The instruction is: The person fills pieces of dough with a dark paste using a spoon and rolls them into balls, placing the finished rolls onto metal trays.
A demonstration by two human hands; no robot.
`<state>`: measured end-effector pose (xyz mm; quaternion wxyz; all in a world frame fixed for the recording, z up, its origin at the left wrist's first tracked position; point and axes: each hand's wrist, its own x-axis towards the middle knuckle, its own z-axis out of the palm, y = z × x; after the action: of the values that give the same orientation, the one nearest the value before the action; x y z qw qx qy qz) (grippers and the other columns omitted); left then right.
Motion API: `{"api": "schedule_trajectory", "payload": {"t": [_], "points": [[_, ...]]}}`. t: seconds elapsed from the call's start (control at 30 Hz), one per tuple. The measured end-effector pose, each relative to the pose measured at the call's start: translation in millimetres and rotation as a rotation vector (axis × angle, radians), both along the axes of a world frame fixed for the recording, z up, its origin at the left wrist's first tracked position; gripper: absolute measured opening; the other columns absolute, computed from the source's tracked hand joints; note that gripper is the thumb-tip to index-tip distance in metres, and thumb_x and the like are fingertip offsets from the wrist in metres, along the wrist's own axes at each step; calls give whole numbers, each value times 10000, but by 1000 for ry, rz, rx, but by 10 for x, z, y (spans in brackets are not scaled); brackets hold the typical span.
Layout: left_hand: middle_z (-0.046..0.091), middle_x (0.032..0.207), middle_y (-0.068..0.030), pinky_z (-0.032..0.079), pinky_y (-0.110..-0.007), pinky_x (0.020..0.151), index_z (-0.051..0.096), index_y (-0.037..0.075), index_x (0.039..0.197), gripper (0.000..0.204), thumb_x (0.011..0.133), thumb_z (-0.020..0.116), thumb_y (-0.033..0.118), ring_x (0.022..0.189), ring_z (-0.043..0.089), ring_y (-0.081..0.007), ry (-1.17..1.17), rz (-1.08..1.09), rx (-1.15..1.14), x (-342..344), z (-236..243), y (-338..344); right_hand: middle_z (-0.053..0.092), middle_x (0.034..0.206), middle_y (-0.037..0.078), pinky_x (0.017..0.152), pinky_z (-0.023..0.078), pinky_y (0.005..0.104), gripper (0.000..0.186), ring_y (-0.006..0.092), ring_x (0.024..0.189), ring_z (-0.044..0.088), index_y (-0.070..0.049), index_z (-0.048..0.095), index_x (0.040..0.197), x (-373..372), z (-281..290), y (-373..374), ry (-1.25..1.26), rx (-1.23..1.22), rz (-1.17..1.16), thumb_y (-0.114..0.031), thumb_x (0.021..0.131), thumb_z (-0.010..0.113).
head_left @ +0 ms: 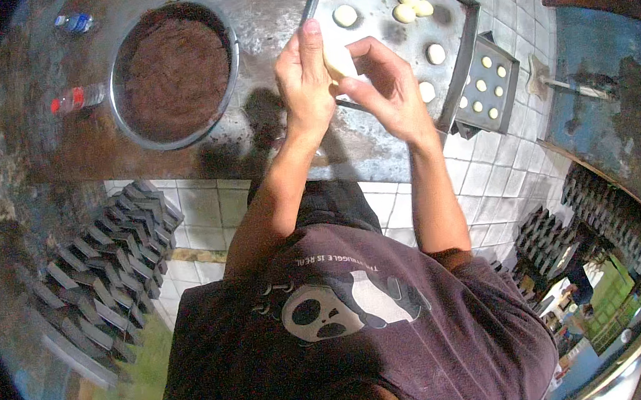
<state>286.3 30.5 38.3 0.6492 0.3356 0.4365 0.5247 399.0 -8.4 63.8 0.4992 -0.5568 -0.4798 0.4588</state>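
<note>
A pale, flattened piece of dough [338, 62] is between my two hands, above the near left edge of a metal baking tray [382, 45]. My left hand [304, 84] holds it from the left, thumb pointing up along it. My right hand [393, 87] curves round its other side, with thumb and forefinger at its edge. On the tray sit single dough balls, such as one dough ball [346, 15] beyond my hands, and a cluster of dough balls [411, 8] at the far right. A large round metal basin [120, 104] of dark brown filling [176, 78] stands to the left.
Left of the basin lie a red-capped clear bottle [79, 97] and a blue-capped bottle [75, 23] on the worn table [262, 19]. A smaller tray [504, 102] with several dough balls stands lower right of the big tray. Stacked dark metal pans [109, 269] are at lower left.
</note>
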Motion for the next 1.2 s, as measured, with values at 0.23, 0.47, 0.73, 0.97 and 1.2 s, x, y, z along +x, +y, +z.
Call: {"api": "schedule_trajectory", "payload": {"t": [0.23,0.47,0.73,0.97,1.2], "points": [[647,846,19,468,-242,624,645,96,946,512,1073,442,549,729,601,-80,-173,-61,-70,-679,406,179,686,770,-7,624,469,229,164,48,691,570,0,701,857,-961,211,317,223,159,-459,-133,943,744],[688,884,-25,527,-280,680,665,35,1042,446,1074,487,443,746,645,-111,-126,-14,-17,-1402,546,256,705,786,-5,586,448,215,285,37,678,575,13,761,914,-1328,518,573,199,57,-267,-258,990,714],[701,1141,-114,546,-375,931,596,22,1283,513,865,795,242,1061,666,-226,140,-386,260,-1970,-90,118,670,732,9,603,485,277,428,75,663,600,-11,756,1010,-1586,818,430,-118,-76,298,-422,1017,634],[719,1159,-151,547,-398,930,682,20,1184,462,782,842,179,1056,687,-265,717,-354,616,-2878,-468,90,711,929,268,820,545,541,417,447,889,702,25,708,986,-1390,-1450,-453,-969,-590,251,-377,994,601],[744,1027,-144,584,-381,846,685,22,1149,518,695,879,177,933,732,-282,962,-144,160,-4200,-579,178,648,1096,235,854,537,503,248,442,1013,643,-15,590,1157,-1506,-2008,-1152,-914,-402,386,-32,910,566]]}}
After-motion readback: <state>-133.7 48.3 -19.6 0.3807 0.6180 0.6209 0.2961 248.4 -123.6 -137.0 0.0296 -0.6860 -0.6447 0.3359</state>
